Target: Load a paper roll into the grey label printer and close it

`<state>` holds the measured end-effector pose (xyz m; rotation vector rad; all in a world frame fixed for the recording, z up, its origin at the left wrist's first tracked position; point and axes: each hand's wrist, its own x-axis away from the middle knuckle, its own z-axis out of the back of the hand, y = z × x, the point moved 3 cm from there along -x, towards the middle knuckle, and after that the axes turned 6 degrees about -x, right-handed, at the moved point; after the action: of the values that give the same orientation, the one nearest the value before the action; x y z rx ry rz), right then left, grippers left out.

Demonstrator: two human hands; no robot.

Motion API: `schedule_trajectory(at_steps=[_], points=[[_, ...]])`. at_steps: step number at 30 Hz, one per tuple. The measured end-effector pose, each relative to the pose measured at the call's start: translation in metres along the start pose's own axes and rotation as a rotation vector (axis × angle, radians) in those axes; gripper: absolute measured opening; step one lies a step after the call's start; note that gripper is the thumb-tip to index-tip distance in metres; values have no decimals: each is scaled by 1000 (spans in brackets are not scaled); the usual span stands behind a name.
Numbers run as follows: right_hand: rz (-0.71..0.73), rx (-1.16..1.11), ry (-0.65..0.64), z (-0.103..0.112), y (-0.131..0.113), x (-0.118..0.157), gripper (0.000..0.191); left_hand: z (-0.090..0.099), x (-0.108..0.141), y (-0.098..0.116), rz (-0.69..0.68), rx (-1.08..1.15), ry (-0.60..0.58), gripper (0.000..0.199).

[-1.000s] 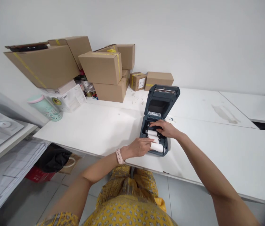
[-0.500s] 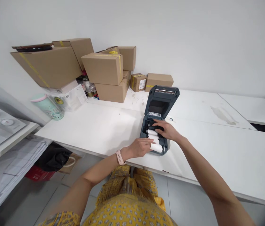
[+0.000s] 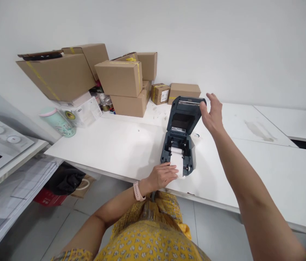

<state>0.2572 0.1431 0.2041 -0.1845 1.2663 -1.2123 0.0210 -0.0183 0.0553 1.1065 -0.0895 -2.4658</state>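
A dark blue-grey label printer [image 3: 164,146] stands on the white table with its lid [image 3: 171,117] raised. White label paper [image 3: 177,161] runs from the roll inside to the printer's front edge. There my left hand [image 3: 162,175] holds the paper down, fingers laid across it and its thumb hidden. At the lid's upper right corner is my right hand [image 3: 213,115], fingers spread and the thumb touching or very near the lid's edge. It has nothing in its grasp.
Cardboard boxes [image 3: 118,78] are stacked against the wall at the back left. A mint-green tumbler [image 3: 60,123] stands at the left beside a white box [image 3: 86,112]. Farther left, a white appliance with knobs [image 3: 3,145] sits on a shelf. The table's front edge [image 3: 209,203] runs close before me.
My right hand has left the printer's inside and risen to the lid's corner. My left hand has drawn slightly toward me, and the curled paper now lies flatter over the front edge.
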Motion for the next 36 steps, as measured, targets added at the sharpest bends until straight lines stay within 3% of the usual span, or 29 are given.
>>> schedule_trajectory(at_steps=[5, 8, 11, 13, 15, 18, 21, 30, 36], points=[[-223, -188, -101, -18, 4, -36, 58, 3, 2, 6, 38, 8, 5, 22], [-248, -245, -96, -17, 0, -33, 52, 2, 3, 7, 22, -4, 23, 22], [-160, -274, -61, -8, -12, 2, 38, 0, 6, 9, 1, -39, 51, 20], [-79, -271, -44, -1, -21, 42, 35, -1, 9, 11, -1, -91, 85, 17], [94, -205, -11, 4, -30, 89, 32, -2, 13, 13, 4, -162, 130, 14], [283, -43, -35, 3, -36, 152, 35, -5, 20, 14, 10, -262, 197, 10], [346, 102, -111, -3, -31, 191, 44, -9, 28, 12, 18, -337, 245, 12], [364, 144, -140, -17, -4, 236, 53, -20, 28, 3, 14, -320, 174, 8], [350, 94, -14, -26, -2, 245, 53, -20, 23, 0, -18, -325, 127, 6]])
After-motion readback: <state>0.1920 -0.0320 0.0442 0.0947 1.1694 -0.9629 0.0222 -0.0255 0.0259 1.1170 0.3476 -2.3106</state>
